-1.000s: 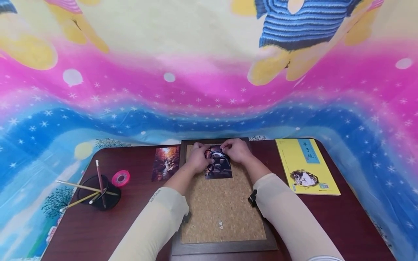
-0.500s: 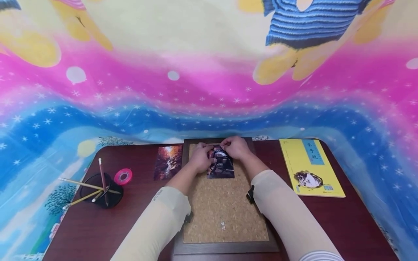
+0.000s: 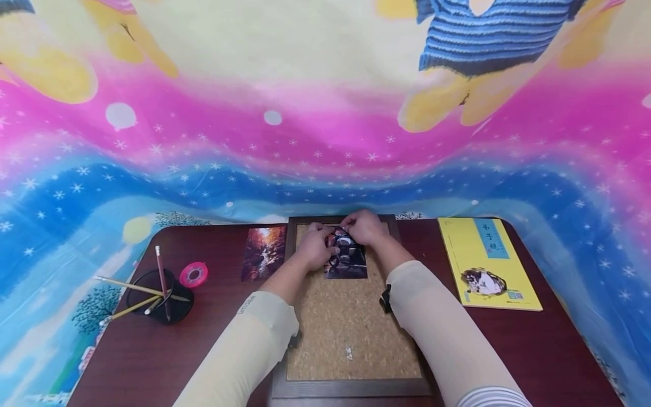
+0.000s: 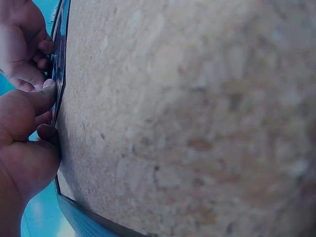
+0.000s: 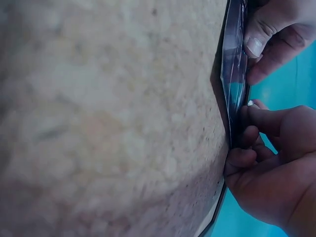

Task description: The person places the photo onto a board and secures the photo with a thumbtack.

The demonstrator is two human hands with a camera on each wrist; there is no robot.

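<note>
A dark photo of a car interior (image 3: pixel 351 265) lies near the far end of a wood-framed cork board (image 3: pixel 351 316). My left hand (image 3: pixel 312 249) presses on its left side, thumb over the picture and index finger at the upper edge. At that top edge, my right hand (image 3: pixel 365 227) pinches a small white-tipped push pin (image 5: pixel 251 103) between thumb and finger. Seen from the right wrist, the photo (image 5: pixel 234 74) stands edge-on and its lower edge lifts a little off the cork. The right fingers mostly hide the pin.
An autumn stream photo (image 3: pixel 264 254) lies left of the board. Farther left are a pink tape roll (image 3: pixel 194 275) and a black mesh cup (image 3: pixel 175 305) of pencils. A yellow book (image 3: pixel 490 271) lies on the right. A small clear cluster (image 3: pixel 348 353) sits on the near cork.
The right hand has shifted slightly left along the photo's top edge, closer to the left hand. The left hand keeps its place on the photo. The head view has turned slightly left.
</note>
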